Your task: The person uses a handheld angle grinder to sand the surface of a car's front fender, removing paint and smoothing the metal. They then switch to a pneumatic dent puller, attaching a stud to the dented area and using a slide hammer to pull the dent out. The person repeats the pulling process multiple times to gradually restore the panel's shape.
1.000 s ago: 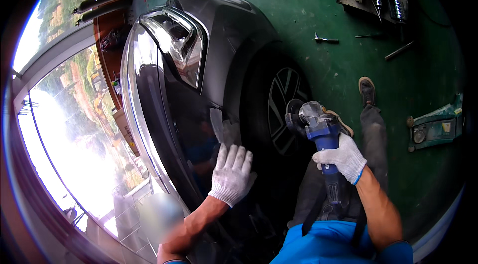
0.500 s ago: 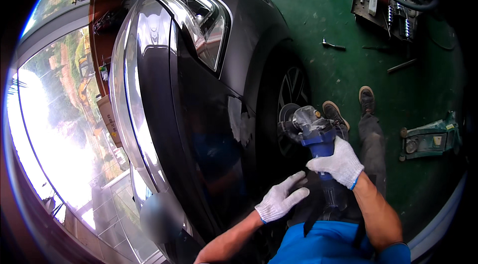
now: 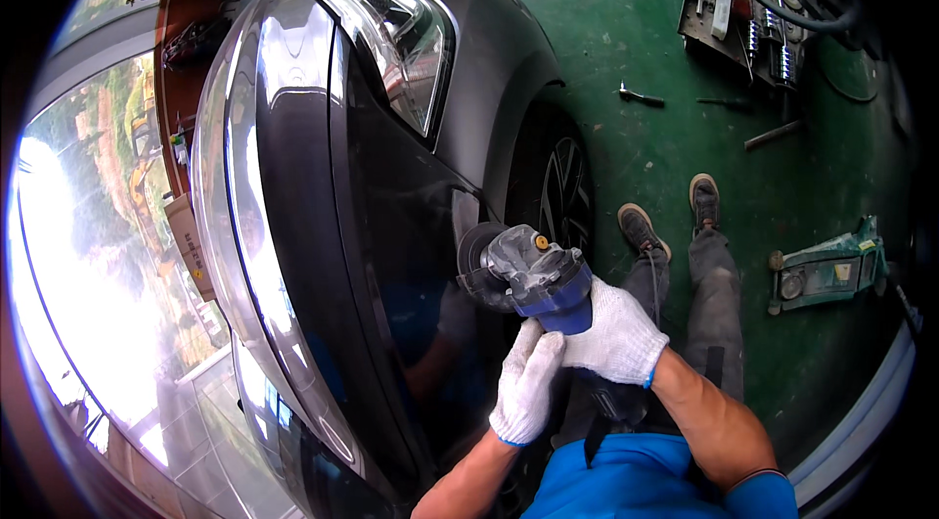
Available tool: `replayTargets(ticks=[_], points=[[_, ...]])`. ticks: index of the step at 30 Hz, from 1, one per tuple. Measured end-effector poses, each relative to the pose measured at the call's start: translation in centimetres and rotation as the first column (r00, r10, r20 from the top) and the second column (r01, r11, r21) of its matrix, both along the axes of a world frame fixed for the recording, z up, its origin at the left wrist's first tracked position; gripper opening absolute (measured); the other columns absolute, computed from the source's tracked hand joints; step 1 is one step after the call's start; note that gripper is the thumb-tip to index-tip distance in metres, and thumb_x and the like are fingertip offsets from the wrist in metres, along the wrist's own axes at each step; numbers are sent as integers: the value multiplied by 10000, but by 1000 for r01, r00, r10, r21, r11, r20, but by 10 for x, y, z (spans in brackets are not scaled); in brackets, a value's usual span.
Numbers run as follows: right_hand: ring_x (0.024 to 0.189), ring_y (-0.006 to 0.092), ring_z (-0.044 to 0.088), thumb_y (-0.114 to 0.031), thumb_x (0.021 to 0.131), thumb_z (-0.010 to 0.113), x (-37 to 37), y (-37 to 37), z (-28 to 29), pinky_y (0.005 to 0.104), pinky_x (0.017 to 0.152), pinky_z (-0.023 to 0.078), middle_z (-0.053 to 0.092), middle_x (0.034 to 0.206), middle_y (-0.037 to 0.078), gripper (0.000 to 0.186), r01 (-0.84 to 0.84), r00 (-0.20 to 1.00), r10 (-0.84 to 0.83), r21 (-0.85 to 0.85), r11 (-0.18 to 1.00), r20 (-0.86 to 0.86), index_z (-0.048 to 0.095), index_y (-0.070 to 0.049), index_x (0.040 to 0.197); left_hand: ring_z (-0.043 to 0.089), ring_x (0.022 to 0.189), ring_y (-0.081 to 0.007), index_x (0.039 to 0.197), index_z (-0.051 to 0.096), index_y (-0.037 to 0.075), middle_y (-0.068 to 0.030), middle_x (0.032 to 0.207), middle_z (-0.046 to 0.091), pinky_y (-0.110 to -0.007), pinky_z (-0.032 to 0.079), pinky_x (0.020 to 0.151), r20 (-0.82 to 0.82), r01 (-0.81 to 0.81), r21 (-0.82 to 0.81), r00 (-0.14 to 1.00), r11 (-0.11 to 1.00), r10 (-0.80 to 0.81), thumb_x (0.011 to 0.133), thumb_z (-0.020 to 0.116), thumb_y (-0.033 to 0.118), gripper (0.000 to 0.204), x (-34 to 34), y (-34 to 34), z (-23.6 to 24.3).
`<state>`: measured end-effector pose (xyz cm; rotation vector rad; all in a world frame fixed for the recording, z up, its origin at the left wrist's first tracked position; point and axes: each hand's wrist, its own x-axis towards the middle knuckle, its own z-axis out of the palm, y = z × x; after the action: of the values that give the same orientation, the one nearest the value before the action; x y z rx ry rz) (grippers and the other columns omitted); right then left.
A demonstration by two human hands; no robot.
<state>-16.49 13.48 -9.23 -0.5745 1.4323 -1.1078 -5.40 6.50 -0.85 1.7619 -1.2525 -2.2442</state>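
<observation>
My right hand (image 3: 616,333), in a white knit glove, grips the blue body of an angle grinder (image 3: 550,302). Just left of it, my gloved left hand (image 3: 526,387) has its fingers together on the grinder's underside. The grinder's round head (image 3: 479,255) hangs over the dark painted panel of a car (image 3: 391,177), by a pale scuffed patch (image 3: 464,208); whether it touches cannot be seen. The car's headlight (image 3: 406,69) is above the patch, and its front wheel (image 3: 562,186) is partly behind the tool.
A tray of tools (image 3: 734,0) with a hose lies at the upper right, near a ratchet (image 3: 641,97) and a bar (image 3: 773,135) on the green floor (image 3: 646,49). A floor jack (image 3: 824,270) sits right of my feet (image 3: 641,225). A window and cardboard box (image 3: 186,245) line the left.
The grinder and my right hand have moved left to the scuffed patch. My left hand, spread over the panel a second ago, has come right and closed in on the grinder.
</observation>
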Motion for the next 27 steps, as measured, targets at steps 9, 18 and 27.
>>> replayTargets(ticks=[9,18,27], points=[[883,188,675,-190,731,808,4,3,-6,319,798,549,706,952,117,448,172,792,-203,109,979,576,648,16,1094,556,996,-126,1414,452,-55,-111,1176,629,-291,476,888,321,334,-157,907,929,-272,991,582,270,550,-6,-5,12],[808,134,656,-160,742,792,-3,0,-15,285,748,554,686,905,60,394,180,536,-231,157,971,812,668,16,1072,608,989,-163,1412,441,-70,-154,1102,662,-318,504,873,363,396,-247,884,884,-295,990,599,271,565,-9,-6,7],[894,234,694,-309,719,828,4,24,-10,335,813,556,709,972,156,575,54,870,-90,87,995,484,632,26,1143,546,1160,-172,1456,385,-68,-136,1323,555,-316,436,1006,161,173,-48,973,984,-164,1012,543,263,576,22,21,2]])
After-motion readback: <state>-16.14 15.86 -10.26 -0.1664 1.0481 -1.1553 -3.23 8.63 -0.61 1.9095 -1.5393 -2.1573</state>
